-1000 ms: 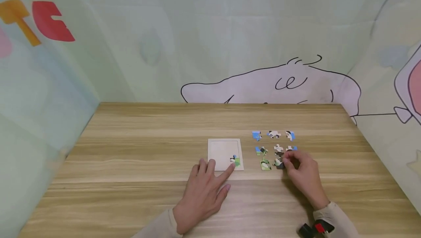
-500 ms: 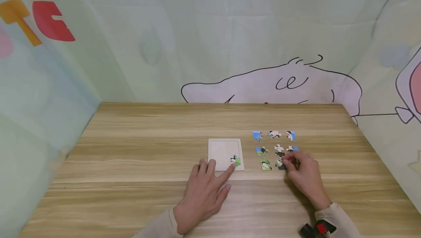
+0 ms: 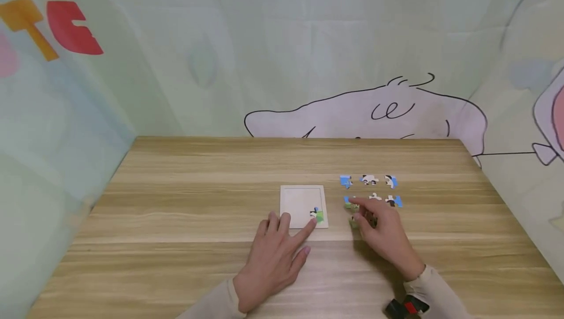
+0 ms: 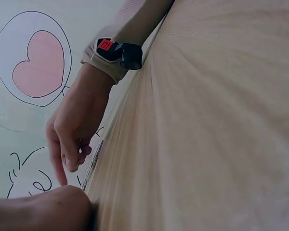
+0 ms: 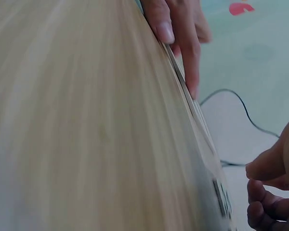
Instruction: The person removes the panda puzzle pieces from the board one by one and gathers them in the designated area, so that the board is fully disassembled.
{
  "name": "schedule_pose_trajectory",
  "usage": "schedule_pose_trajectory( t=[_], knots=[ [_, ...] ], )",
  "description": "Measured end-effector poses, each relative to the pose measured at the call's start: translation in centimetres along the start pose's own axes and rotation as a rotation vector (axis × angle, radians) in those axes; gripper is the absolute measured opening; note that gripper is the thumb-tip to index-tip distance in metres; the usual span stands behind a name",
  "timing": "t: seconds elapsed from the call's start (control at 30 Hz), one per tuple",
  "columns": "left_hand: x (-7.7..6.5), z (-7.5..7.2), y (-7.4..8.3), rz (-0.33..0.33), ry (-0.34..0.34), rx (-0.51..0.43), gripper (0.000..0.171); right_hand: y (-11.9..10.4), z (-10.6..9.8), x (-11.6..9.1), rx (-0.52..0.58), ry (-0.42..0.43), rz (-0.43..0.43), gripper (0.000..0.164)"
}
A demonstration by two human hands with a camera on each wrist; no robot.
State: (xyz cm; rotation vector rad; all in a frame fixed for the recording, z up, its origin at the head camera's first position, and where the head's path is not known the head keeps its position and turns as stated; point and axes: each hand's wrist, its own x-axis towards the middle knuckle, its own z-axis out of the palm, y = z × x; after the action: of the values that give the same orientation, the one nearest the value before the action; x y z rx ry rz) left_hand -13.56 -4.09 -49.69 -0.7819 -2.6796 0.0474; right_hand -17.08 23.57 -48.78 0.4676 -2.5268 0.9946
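A pale square puzzle tray (image 3: 295,206) lies mid-table in the head view. One green, blue and black-white puzzle piece (image 3: 319,216) sits in its lower right corner. My left hand (image 3: 275,255) rests at the tray's near edge, its extended index fingertip touching that piece. My right hand (image 3: 385,233) hovers over the loose pieces to the right, thumb and index finger apart, with nothing visible between them. It partly hides the green piece (image 3: 352,222) and the ones beside it. In the right wrist view, the right hand's fingers (image 5: 272,207) hang loosely curled.
Behind the right hand lie a blue piece (image 3: 345,181), a panda-face piece (image 3: 368,180) and a blue-and-black piece (image 3: 391,181). Another blue-edged piece (image 3: 394,201) is nearer. A wood-grain table (image 3: 198,187) runs back to a printed cloth wall (image 3: 264,64).
My right hand has moved left from the lower middle piece to above the left-hand loose pieces, thumb and index finger spreading apart. The left hand stays on the tray.
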Motion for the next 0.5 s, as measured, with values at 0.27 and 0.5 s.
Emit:
schedule_pose_trajectory(
  t=[0.27,0.5],
  knots=[
    [0.1,-0.1,0.0,0.003,-0.036,0.003,0.054,-2.6,2.6,1.7,-0.054,-0.230,-0.009,0.036],
    [0.1,-0.2,0.0,0.010,-0.040,0.019,0.054,-3.3,4.1,2.4,-0.146,-0.295,-0.057,0.031]
  ],
)
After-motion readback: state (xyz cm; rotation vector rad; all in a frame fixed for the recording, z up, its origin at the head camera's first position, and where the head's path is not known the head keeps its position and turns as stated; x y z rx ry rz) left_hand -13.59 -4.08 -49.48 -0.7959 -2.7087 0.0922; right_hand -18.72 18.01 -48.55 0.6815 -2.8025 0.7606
